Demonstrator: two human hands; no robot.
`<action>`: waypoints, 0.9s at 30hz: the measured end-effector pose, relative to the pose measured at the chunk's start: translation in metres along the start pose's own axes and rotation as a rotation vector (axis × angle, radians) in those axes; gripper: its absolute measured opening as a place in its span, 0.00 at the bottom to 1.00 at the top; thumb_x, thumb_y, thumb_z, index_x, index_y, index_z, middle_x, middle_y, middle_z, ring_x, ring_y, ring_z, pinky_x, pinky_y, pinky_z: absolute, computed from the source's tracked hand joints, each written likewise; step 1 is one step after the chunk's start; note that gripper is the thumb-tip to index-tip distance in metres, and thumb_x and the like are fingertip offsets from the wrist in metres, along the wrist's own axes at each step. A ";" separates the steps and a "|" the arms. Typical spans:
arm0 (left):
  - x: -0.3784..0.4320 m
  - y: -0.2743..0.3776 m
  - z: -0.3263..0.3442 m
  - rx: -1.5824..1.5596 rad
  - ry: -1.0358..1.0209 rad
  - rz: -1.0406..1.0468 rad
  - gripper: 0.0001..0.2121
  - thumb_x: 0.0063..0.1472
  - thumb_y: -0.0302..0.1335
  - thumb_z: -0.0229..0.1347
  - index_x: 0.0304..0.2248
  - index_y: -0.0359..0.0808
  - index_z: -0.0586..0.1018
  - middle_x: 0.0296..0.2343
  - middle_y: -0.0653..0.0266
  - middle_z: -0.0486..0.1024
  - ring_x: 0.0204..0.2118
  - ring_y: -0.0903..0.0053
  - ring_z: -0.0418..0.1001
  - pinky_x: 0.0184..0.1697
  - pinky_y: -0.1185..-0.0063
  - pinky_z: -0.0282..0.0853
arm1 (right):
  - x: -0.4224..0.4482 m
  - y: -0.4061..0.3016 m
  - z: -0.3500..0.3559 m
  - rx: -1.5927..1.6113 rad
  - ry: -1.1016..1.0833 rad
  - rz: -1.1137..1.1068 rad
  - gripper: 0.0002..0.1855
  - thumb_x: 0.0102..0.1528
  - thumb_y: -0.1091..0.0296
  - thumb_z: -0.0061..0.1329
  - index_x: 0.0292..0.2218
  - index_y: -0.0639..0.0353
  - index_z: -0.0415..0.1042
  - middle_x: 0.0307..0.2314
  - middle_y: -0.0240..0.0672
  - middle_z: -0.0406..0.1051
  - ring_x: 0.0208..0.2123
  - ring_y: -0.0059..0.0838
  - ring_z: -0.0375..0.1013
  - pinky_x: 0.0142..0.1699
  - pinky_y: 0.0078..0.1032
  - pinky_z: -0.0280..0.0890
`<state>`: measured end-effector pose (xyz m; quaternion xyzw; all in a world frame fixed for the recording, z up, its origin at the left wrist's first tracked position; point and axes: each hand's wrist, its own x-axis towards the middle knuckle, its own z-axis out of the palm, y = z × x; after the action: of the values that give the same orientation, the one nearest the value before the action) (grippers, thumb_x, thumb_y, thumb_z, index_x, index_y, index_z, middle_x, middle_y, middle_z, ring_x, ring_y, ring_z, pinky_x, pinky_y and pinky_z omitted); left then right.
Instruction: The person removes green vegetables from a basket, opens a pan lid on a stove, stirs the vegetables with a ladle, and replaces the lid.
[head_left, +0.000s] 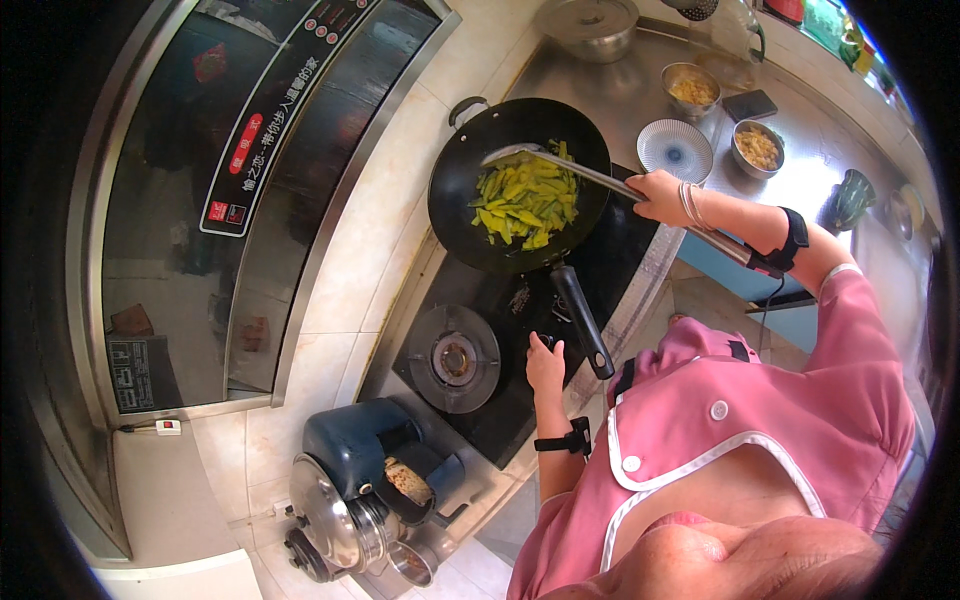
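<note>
A black wok (450, 202) stands on the far burner of the black glass gas stove (487, 442), holding sliced green vegetables (525, 199). My right hand (664, 199) grips the handle of a metal spatula (589, 174), whose blade rests on the vegetables at the wok's upper part. The spatula's long handle runs back under my right forearm. At the stove's front, my left hand (546, 360) has its thumb and a finger on either side of a control knob (547, 341), just left of the wok's black handle (581, 315).
The near burner (454, 360) has no pan on it. A blue air fryer (352, 442) and a lidded steel pot (322, 510) stand beyond it. Across the wok are a striped plate (674, 151), bowls of yellow food (757, 148), a dark phone-like slab (750, 105) and a green squash (853, 200). A range hood (300, 202) overhangs.
</note>
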<state>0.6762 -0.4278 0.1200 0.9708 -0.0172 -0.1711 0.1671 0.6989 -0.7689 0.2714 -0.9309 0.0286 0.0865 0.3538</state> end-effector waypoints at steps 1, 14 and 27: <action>0.000 -0.002 0.000 0.001 0.001 -0.002 0.30 0.50 0.40 0.48 0.48 0.33 0.54 0.38 0.48 0.64 0.39 0.57 0.64 0.40 0.69 0.61 | -0.004 -0.009 -0.003 0.018 -0.037 0.031 0.12 0.44 0.69 0.41 0.32 0.67 0.63 0.14 0.43 0.65 0.15 0.33 0.68 0.22 0.28 0.63; -0.003 0.001 -0.003 -0.023 0.008 -0.017 0.29 0.50 0.39 0.49 0.48 0.34 0.55 0.39 0.49 0.64 0.40 0.58 0.64 0.40 0.70 0.61 | -0.010 -0.012 0.003 0.015 -0.018 0.047 0.14 0.43 0.67 0.42 0.31 0.67 0.64 0.16 0.44 0.66 0.20 0.38 0.69 0.28 0.30 0.64; 0.006 -0.003 0.000 0.055 0.028 -0.005 0.26 0.50 0.41 0.48 0.45 0.36 0.59 0.35 0.50 0.68 0.37 0.59 0.66 0.37 0.69 0.62 | -0.029 -0.004 -0.014 0.175 0.021 0.094 0.12 0.44 0.69 0.43 0.29 0.70 0.63 0.14 0.44 0.64 0.12 0.30 0.67 0.20 0.27 0.62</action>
<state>0.6815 -0.4254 0.1170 0.9774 -0.0170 -0.1572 0.1403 0.6732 -0.7756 0.2891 -0.8950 0.0834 0.0903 0.4289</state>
